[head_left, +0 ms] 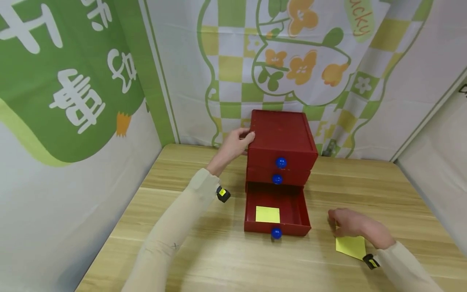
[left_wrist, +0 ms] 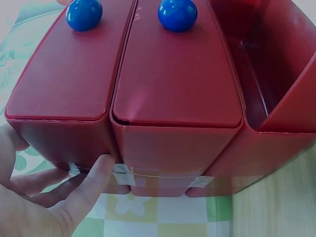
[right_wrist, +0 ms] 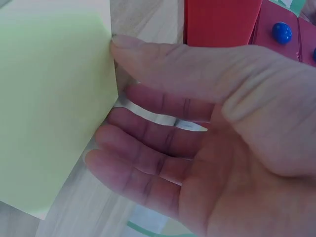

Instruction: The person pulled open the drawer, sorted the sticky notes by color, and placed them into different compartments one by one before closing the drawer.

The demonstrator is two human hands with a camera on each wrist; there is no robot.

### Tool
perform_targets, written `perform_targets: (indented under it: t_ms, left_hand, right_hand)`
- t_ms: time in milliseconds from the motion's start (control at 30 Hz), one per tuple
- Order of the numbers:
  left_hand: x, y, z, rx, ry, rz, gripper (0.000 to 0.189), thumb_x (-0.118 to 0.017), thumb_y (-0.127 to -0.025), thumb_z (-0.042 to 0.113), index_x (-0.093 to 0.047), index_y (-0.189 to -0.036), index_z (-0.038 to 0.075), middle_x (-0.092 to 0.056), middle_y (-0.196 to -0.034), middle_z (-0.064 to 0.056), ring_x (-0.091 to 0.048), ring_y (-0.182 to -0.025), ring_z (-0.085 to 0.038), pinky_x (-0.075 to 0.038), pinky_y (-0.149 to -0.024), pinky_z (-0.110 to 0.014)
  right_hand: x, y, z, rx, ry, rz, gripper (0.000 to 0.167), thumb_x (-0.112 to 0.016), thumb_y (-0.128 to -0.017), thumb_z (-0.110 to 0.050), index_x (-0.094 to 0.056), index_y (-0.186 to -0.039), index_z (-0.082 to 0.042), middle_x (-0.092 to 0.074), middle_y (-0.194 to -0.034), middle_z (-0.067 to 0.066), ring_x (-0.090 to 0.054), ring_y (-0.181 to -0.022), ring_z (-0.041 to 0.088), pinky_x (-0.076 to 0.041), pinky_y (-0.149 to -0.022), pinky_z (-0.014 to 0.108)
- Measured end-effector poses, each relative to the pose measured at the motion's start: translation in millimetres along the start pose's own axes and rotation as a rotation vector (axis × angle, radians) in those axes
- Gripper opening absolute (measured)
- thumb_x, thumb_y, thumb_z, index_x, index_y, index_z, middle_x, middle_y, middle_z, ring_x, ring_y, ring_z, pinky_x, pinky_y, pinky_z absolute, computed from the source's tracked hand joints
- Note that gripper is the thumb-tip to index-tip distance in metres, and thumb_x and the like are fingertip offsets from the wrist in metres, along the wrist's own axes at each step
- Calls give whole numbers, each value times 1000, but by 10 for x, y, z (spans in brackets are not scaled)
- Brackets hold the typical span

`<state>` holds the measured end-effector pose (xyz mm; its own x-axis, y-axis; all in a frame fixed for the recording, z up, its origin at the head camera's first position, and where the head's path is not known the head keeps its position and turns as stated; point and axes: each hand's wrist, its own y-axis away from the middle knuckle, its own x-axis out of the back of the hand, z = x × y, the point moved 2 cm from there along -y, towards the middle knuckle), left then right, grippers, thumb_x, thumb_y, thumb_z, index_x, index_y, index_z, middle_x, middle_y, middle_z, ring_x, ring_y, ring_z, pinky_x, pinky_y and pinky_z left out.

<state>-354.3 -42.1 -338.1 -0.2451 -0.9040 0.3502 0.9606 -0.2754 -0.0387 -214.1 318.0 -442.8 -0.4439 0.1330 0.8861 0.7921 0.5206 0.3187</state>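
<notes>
A red drawer cabinet (head_left: 279, 129) stands on the table, with round blue knobs (head_left: 281, 163) on its drawers. Its bottom drawer (head_left: 297, 205) is pulled out, and a yellow sticky note (head_left: 267, 214) lies inside. My left hand (head_left: 235, 144) rests against the cabinet's left side near the rear; in the left wrist view its fingertips (left_wrist: 103, 163) touch the red wall. To the right of the drawer, my right hand (head_left: 352, 225) is low over another yellow note (head_left: 351, 246). The right wrist view shows loosely bent fingers, with the thumb tip (right_wrist: 121, 43) at that note's edge.
The wooden table (head_left: 215, 255) runs up to a patterned curtain (head_left: 233, 73) close behind the cabinet. A green and white curtain (head_left: 84, 134) hangs along the left, and a pale wall (head_left: 434, 121) stands on the right.
</notes>
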Motion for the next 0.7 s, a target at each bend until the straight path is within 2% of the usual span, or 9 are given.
perform_targets:
  t_ms: [133,367,533,700]
  left_hand:
    - [4,1,3,1,4,-5,56,-52,-101,42,-43,-149,14,-54,-140,-9,-58,-120,-23,-58,-90,-45]
    - [-6,-6,1,2,8,-5,57,-52,-101,42,-42,-149,14,-54,-140,-8,-58,-120,-22,-59,-89,-43]
    - [3,-6,8,-3,19,-5,57,-52,-101,41,-42,-149,13,-53,-141,-10,-57,-121,-24,-58,-91,-46]
    - [6,3,7,-7,1,1,57,-52,-101,42,-43,-148,13,-54,-140,-10,-58,-121,-23,-60,-84,-38]
  right_hand:
    - [3,3,5,-2,-5,4,20,-77,-76,-6,-59,-83,-10,-54,-75,-4,-44,-69,8,-38,-57,21]
    - [8,89,64,-124,-32,-25,28,-80,-75,-3,-54,-85,-8,-50,-75,-1,-42,-68,13,-36,-57,23]
    - [-32,121,101,-128,-49,-13,33,-80,-75,-5,-47,-79,-9,-41,-70,-3,-39,-66,12,-30,-56,22]
    - [-43,127,106,-134,-53,0,37,-81,-74,-5,-44,-78,-9,-38,-69,-3,-38,-65,12,-28,-55,22]
